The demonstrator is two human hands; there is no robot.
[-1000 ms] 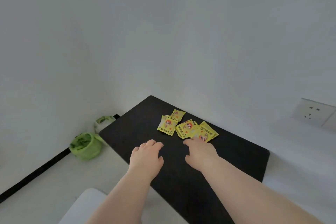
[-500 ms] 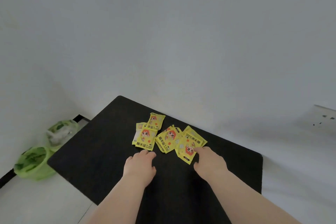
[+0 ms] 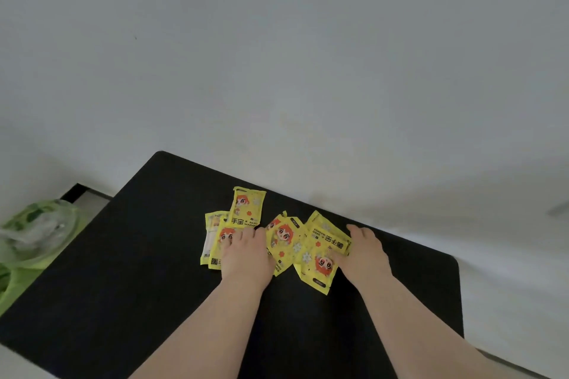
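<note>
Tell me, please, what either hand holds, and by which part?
Left hand presses on the left packets; right hand touches the rightmost packet at its right edge; grip unclear.

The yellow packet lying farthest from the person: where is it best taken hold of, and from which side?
Pinch the far packet by its far short edge, coming from the wall side. It lies flat on the black table with that end clear, while its near end overlaps a second packet close to the left hand. A fingertip probably has to slip under the thin edge first.
</note>
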